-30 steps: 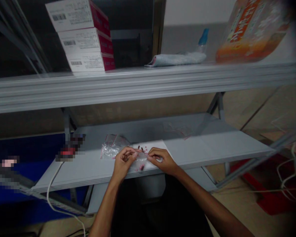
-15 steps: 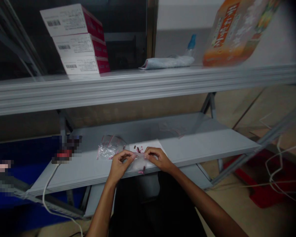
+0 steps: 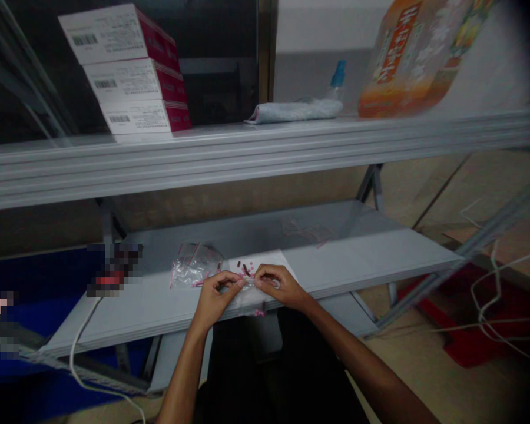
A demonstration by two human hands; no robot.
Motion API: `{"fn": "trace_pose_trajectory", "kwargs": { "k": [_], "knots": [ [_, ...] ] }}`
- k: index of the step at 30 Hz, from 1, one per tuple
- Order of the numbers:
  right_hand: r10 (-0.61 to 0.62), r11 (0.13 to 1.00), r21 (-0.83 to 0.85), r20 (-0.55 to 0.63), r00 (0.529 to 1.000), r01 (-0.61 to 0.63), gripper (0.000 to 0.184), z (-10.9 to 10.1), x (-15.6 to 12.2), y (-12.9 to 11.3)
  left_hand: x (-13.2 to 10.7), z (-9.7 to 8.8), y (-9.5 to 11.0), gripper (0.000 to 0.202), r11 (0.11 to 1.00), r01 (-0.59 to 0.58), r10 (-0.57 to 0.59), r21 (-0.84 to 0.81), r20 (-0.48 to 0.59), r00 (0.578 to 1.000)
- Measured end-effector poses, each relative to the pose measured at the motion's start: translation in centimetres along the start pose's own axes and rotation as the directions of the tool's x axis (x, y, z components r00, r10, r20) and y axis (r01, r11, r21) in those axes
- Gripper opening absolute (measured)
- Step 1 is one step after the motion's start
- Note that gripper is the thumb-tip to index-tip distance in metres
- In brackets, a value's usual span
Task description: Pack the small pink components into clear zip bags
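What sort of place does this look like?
Probably a stockroom or small packing area: grey metal shelving, stacked cartons with barcode labels, and small plastic bags laid out on the lower shelf.

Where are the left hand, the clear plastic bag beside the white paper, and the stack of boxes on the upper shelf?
Left hand [image 3: 214,297]: head view, on the back of the hand.
Clear plastic bag [image 3: 193,266]: head view, on its middle.
Stack of boxes [image 3: 128,79]: head view, on the middle box's white side.
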State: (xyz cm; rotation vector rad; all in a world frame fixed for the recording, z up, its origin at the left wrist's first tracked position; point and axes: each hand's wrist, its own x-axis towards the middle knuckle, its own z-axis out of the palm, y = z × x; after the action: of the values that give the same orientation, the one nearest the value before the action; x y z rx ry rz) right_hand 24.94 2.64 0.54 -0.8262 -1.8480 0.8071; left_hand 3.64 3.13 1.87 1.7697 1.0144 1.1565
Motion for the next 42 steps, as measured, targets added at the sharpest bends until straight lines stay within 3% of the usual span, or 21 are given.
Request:
{"fn": "trace_pose_trajectory", "kwargs": {
  "k": [9,16,22,28,33,38,42],
  "knots": [
    [0.022,0.999,-0.049,-0.022,1.000,-0.023,0.021,0.4,0.1,0.7,-0.2,0.2,0.2,0.018,0.998,-0.010,0.004,0.056,0.109,0.994],
    [-0.023,0.999,-0.044,-0.003,1.000,0.023,0.019,0.5,0.0,0.2,-0.1,0.4,0.2,0.019,0.995,-0.026,0.020,0.094,0.067,0.998],
    [-0.103,0.994,-0.037,0.018,0.994,0.104,0.019,0.4,0.0,-0.2,-0.1,0.4,0.5,0.019,0.995,-0.045,0.034,0.091,0.120,0.992],
    [-0.087,0.995,-0.040,0.005,0.996,0.088,0.014,0.7,0.2,0.0,-0.1,0.3,0.3,0.018,0.997,-0.033,0.022,0.071,0.140,0.990],
    [-0.062,0.998,-0.013,0.009,0.998,0.062,0.018,0.6,0.2,0.5,-0.1,0.4,0.1,0.018,0.999,-0.042,0.039,0.030,0.106,0.994],
    [0.011,1.000,0.021,-0.061,0.998,-0.010,0.022,0.4,-0.1,0.8,0.0,0.1,0.1,0.018,0.999,0.004,-0.003,0.035,-0.028,1.000],
    [-0.045,0.999,0.003,-0.032,0.998,0.046,0.023,0.1,-0.1,0.2,-0.1,0.2,0.0,0.020,0.999,0.007,-0.010,0.054,0.064,0.998]
  ]
}}
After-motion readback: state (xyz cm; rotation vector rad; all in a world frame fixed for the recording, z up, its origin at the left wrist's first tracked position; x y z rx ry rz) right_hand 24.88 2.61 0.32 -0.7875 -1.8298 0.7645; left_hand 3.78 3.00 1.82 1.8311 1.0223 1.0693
